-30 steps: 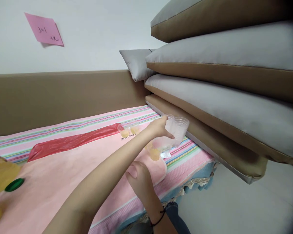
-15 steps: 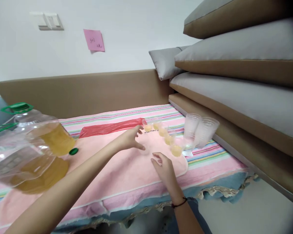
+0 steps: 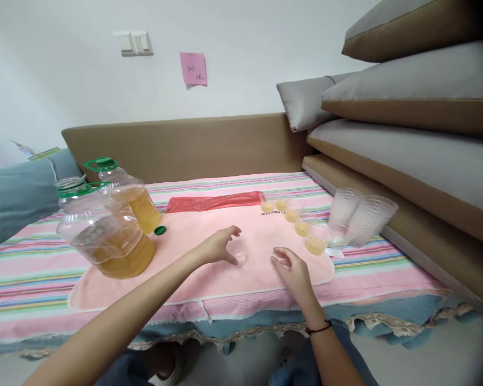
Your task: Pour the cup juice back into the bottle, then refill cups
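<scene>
My left hand (image 3: 221, 246) is closed around a clear, see-through plastic cup (image 3: 240, 258), its thumb on the near side and fingers on the far side. The cup appears empty and is low over the pink mat (image 3: 193, 249). To its right, my right hand (image 3: 293, 271) hovers with fingers loosely bent and apart, holding nothing. Beyond that hand, several clear cups with yellow liquid stand in a curved row, the nearest cup (image 3: 315, 245) closest to it. Two stacks of clear cups lean at the right, one being this stack (image 3: 370, 219).
Two large jugs of yellow liquid stand at left: an uncapped front jug (image 3: 121, 249) and a green-capped back jug (image 3: 139, 206). A green cap (image 3: 160, 230) lies beside them. A red plastic bag (image 3: 213, 201) lies behind the mat. Stacked cushions (image 3: 410, 134) rise at right.
The view has swung left, bringing both jugs fully into sight. My left hand and the clear cup have come nearer to me and leftward over the mat. My right hand has barely moved.
</scene>
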Demonstrator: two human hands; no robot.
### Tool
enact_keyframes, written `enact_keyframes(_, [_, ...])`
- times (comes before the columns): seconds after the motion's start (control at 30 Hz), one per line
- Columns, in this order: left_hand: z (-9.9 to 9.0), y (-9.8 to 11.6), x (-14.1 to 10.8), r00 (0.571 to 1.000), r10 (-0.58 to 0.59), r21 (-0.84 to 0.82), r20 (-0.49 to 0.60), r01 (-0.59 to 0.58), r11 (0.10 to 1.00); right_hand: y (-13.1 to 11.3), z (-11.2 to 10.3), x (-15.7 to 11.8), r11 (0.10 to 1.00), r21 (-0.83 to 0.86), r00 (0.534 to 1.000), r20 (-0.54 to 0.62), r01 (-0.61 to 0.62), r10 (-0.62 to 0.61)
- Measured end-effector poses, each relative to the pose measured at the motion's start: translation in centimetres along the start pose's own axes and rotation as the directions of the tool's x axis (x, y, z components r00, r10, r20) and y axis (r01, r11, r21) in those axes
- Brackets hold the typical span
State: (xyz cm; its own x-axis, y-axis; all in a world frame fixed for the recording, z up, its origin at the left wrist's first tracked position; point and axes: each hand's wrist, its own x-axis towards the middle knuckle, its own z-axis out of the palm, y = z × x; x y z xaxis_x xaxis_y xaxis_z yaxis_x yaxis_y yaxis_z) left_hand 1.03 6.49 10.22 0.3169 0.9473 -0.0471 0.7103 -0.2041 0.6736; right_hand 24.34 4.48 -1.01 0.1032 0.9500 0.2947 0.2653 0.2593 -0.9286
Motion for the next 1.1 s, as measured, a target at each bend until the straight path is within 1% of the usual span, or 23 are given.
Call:
enact_keyframes(0.1, [0.5,-0.6,-0.3,1.000,0.002,-0.017,-0.007,-0.002,1.000,-0.1,-0.1,-0.5,0.999,-0.030,0.999,0.030,0.019,-0.018])
enact_keyframes(0.2, [0.6,-0.8,-0.6,1.000,0.023,-0.041,-0.019,-0.024,0.999,-0.3,-0.2,-1.1,0.998,-0.053,0.998,0.062,0.033,-0.030])
enact_keyframes(0.37, [0.1,-0.4,-1.7,0.994,0.072,-0.074,-0.083,-0.078,0.994,-0.2,-0.9,-2.7,0.988,-0.141,0.990,0.134,0.056,-0.037])
enact_keyframes(0.47, [-0.6,-0.6,-2.9,0.984,0.081,-0.087,-0.159,-0.095,0.992,0.1,-1.4,-4.7,0.980,-0.196,0.984,0.180,0.032,0.004])
enact_keyframes(0.5, [-0.9,-0.8,-3.4,0.976,0.083,-0.089,-0.200,-0.102,0.991,0.3,-1.5,-5.5,0.977,-0.214,0.983,0.183,0.024,0.016])
enact_keyframes(0.53, [-1.3,-1.1,-3.9,0.962,0.090,-0.088,-0.258,-0.116,0.989,0.5,-1.5,-6.3,0.972,-0.232,0.984,0.179,0.024,0.019])
enact_keyframes(0.57, [-1.7,-1.5,-4.4,0.937,0.105,-0.079,-0.332,-0.139,0.987,0.7,-1.5,-7.1,0.968,-0.250,0.986,0.168,0.031,0.012])
enact_keyframes(0.6, [-2.1,-1.9,-4.9,0.899,0.132,-0.058,-0.417,-0.171,0.984,0.9,-1.4,-7.8,0.963,-0.267,0.988,0.152,0.043,-0.002])
enact_keyframes(0.63, [-2.5,-2.3,-5.5,0.843,0.168,-0.021,-0.510,-0.208,0.978,1.0,-1.3,-8.5,0.958,-0.280,0.990,0.138,0.055,-0.017])
enact_keyframes(0.67, [-3.0,-2.7,-6.1,0.771,0.209,0.032,-0.601,-0.238,0.971,1.2,-1.2,-9.0,0.956,-0.287,0.991,0.128,0.064,-0.028])
enact_keyframes(0.7, [-3.5,-3.2,-6.7,0.690,0.252,0.098,-0.679,-0.256,0.962,1.3,-1.0,-9.4,0.955,-0.289,0.992,0.123,0.069,-0.034])
enact_keyframes(0.77, [-4.5,-4.1,-8.0,0.515,0.333,0.238,-0.790,-0.242,0.941,1.5,-0.6,-9.8,0.958,-0.279,0.992,0.124,0.065,-0.031])
enact_keyframes(0.87, [-5.7,-5.5,-10.3,0.253,0.411,0.384,-0.876,-0.150,0.911,2.1,-0.1,-10.0,0.966,-0.254,0.993,0.118,0.054,-0.025])
enact_keyframes(0.93, [-6.3,-6.6,-11.7,0.076,0.398,0.391,-0.914,-0.098,0.915,2.6,-0.1,-10.1,0.972,-0.233,0.994,0.109,0.035,-0.010])
enact_keyframes(0.97, [-6.5,-7.2,-12.4,-0.002,0.367,0.366,-0.930,-0.079,0.927,2.9,-0.1,-10.1,0.976,-0.217,0.994,0.107,0.016,0.007])
enact_keyframes(1.0, [-6.9,-7.8,-13.1,-0.065,0.326,0.330,-0.943,-0.068,0.941,3.1,-0.2,-10.3,0.980,-0.199,0.994,0.109,-0.010,0.032])
enact_keyframes(1.03, [-7.2,-8.5,-13.7,-0.114,0.280,0.288,-0.953,-0.060,0.956,3.3,-0.3,-10.4,0.983,-0.179,0.993,0.105,-0.042,0.061])
enact_keyframes(1.07, [-7.6,-9.3,-14.3,-0.145,0.231,0.241,-0.962,-0.054,0.969,3.3,-0.4,-10.6,0.984,-0.160,0.991,0.096,-0.076,0.092])
enact_keyframes(1.1, [-8.1,-10.0,-14.9,-0.158,0.184,0.194,-0.970,-0.048,0.980,3.1,-0.4,-10.7,0.984,-0.143,0.990,0.074,-0.106,0.118])
